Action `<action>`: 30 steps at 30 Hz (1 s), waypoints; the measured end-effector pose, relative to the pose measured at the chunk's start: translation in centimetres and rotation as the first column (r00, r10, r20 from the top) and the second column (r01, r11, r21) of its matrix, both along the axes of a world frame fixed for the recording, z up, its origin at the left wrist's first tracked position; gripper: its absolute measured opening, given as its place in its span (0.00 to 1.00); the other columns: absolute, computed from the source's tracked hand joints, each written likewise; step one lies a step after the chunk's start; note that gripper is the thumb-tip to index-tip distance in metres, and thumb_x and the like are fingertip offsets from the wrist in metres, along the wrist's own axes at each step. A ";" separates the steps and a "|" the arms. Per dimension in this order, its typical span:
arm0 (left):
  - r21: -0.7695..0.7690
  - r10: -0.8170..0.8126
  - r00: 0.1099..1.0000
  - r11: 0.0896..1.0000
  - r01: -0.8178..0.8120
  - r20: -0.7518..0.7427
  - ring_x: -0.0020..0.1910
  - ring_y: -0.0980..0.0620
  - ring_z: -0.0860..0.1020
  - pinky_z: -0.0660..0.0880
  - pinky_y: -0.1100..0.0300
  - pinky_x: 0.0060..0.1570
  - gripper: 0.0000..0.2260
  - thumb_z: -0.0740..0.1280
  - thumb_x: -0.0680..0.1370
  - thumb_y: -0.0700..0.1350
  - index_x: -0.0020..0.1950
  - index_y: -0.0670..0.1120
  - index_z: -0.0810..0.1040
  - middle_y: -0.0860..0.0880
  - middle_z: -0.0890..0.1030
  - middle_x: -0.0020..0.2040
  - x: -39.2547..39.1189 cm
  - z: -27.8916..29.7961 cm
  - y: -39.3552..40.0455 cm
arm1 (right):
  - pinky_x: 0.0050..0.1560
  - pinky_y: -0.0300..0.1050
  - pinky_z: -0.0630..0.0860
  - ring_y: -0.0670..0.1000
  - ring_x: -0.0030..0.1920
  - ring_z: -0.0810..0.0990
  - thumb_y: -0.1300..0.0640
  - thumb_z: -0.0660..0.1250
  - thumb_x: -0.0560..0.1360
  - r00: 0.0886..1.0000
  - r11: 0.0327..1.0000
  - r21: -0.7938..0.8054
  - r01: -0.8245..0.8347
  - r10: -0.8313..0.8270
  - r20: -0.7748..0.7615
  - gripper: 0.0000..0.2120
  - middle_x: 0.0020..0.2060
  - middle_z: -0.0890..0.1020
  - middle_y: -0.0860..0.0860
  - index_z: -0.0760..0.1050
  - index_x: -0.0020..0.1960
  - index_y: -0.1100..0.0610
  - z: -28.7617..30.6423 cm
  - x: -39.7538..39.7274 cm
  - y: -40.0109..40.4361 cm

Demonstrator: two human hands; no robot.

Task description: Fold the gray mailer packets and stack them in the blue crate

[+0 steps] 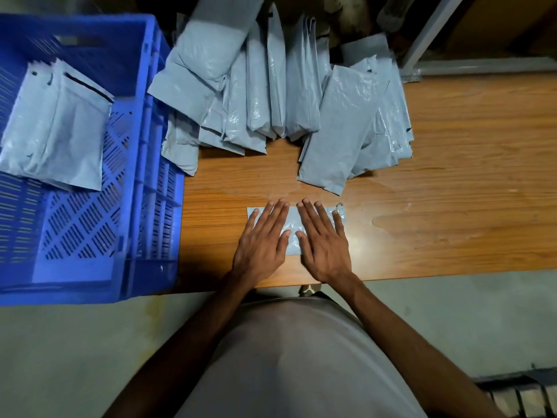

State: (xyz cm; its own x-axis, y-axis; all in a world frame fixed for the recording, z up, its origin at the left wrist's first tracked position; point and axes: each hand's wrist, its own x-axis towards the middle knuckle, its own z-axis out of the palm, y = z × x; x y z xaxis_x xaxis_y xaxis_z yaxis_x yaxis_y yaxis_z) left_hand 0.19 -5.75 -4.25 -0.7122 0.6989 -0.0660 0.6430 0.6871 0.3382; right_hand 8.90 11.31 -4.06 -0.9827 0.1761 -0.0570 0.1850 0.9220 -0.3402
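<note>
A folded gray mailer packet (291, 225) lies flat on the wooden table (452, 191) near its front edge. My left hand (263, 239) presses on its left part with straight fingers. My right hand (322, 239) lies flat on its right part, fingers spread. The two hands sit side by side, thumbs nearly touching. Behind them a heap of unfolded gray mailers (271, 86) fans out across the table's far side. The blue crate (141, 176) stands at the left, with a few folded gray packets (57, 128) stacked in its far left part.
A metal frame leg (431, 34) and rail stand at the back right. The table's front edge runs just below my wrists, with pale floor (75, 357) beyond it. A dark grille (524, 393) shows at the bottom right corner.
</note>
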 end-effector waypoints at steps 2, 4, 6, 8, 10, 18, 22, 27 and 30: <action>0.001 0.003 1.000 1.000 -0.003 0.013 0.84 0.55 0.45 0.51 0.45 0.82 0.27 0.48 0.88 0.55 0.86 0.48 0.50 0.52 0.50 0.86 0.0 -0.1 -0.1 | 0.84 0.57 0.43 0.46 0.84 0.44 0.46 0.47 0.88 1.000 1.000 -0.028 -0.005 0.005 -0.002 0.28 0.85 0.50 0.46 0.48 0.86 0.50 0.0 0.1 0.1; -0.002 0.009 0.999 1.000 -0.009 0.035 0.84 0.55 0.45 0.50 0.45 0.82 0.27 0.47 0.88 0.55 0.86 0.49 0.50 0.53 0.50 0.86 -0.1 0.0 -0.2 | 0.84 0.56 0.44 0.46 0.84 0.46 0.46 0.47 0.88 0.999 0.994 -0.109 0.005 -0.009 -0.033 0.27 0.85 0.53 0.47 0.52 0.86 0.51 0.3 0.3 0.3; -0.030 0.011 0.999 0.999 -0.010 0.036 0.84 0.55 0.44 0.49 0.44 0.82 0.27 0.44 0.87 0.56 0.86 0.49 0.49 0.54 0.49 0.85 -0.1 0.3 -0.1 | 0.84 0.55 0.45 0.47 0.84 0.48 0.46 0.48 0.88 0.996 0.982 -0.183 0.048 -0.060 -0.064 0.27 0.84 0.57 0.49 0.56 0.85 0.52 0.8 0.7 0.6; -0.054 0.012 1.000 0.998 -0.012 -0.003 0.84 0.54 0.44 0.47 0.44 0.82 0.28 0.43 0.87 0.56 0.86 0.48 0.49 0.53 0.49 0.85 0.1 0.9 0.4 | 0.84 0.55 0.45 0.49 0.84 0.49 0.46 0.48 0.88 0.990 0.981 -0.167 0.097 -0.112 -0.080 0.27 0.84 0.58 0.50 0.58 0.84 0.52 1.2 1.2 1.2; -0.058 -0.022 0.999 0.998 0.020 -0.040 0.84 0.54 0.44 0.45 0.44 0.82 0.28 0.44 0.87 0.56 0.86 0.48 0.49 0.52 0.49 0.85 0.6 1.2 1.4 | 0.83 0.57 0.47 0.49 0.84 0.49 0.47 0.49 0.87 0.989 0.987 -0.110 0.115 -0.125 -0.080 0.27 0.84 0.59 0.50 0.57 0.84 0.53 0.9 1.8 1.9; -0.081 -0.068 0.991 0.995 0.059 -0.117 0.84 0.54 0.44 0.47 0.44 0.82 0.28 0.48 0.88 0.55 0.86 0.47 0.49 0.51 0.49 0.86 1.4 -0.2 2.7 | 0.83 0.59 0.47 0.48 0.85 0.45 0.47 0.49 0.87 0.996 0.995 -0.047 0.087 -0.089 -0.027 0.28 0.85 0.53 0.46 0.51 0.86 0.50 0.0 2.2 2.5; -0.054 -0.056 0.993 0.997 0.051 -0.104 0.84 0.54 0.47 0.49 0.44 0.82 0.28 0.50 0.87 0.54 0.86 0.48 0.51 0.51 0.52 0.86 1.2 -0.2 3.0 | 0.82 0.61 0.49 0.48 0.85 0.45 0.47 0.48 0.87 0.996 0.995 -0.036 0.089 -0.089 -0.010 0.28 0.85 0.53 0.46 0.51 0.86 0.50 -0.2 2.1 2.7; -0.017 -0.043 0.997 0.999 0.042 -0.057 0.84 0.55 0.48 0.49 0.44 0.82 0.28 0.54 0.87 0.53 0.86 0.48 0.53 0.52 0.53 0.85 1.1 0.1 3.1 | 0.82 0.62 0.51 0.49 0.85 0.47 0.47 0.49 0.88 0.996 0.995 -0.032 0.090 -0.091 -0.003 0.27 0.85 0.54 0.46 0.53 0.86 0.50 0.0 1.9 2.7; -0.025 -0.041 0.998 0.999 0.040 -0.051 0.84 0.55 0.48 0.50 0.44 0.82 0.28 0.53 0.87 0.54 0.86 0.48 0.53 0.52 0.53 0.85 1.0 0.1 3.2 | 0.82 0.62 0.52 0.49 0.85 0.47 0.47 0.49 0.87 0.996 0.995 -0.039 0.092 -0.092 0.001 0.27 0.84 0.55 0.46 0.54 0.85 0.50 0.1 1.9 2.7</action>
State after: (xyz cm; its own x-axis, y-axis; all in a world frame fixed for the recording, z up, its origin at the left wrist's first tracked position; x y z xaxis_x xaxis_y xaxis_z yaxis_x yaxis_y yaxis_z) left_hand 1.21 -2.56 -4.20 -0.6861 0.7260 -0.0471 0.6867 0.6676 0.2877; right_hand 10.80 14.01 -3.97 -0.9625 0.2632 -0.0652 0.2680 0.8873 -0.3754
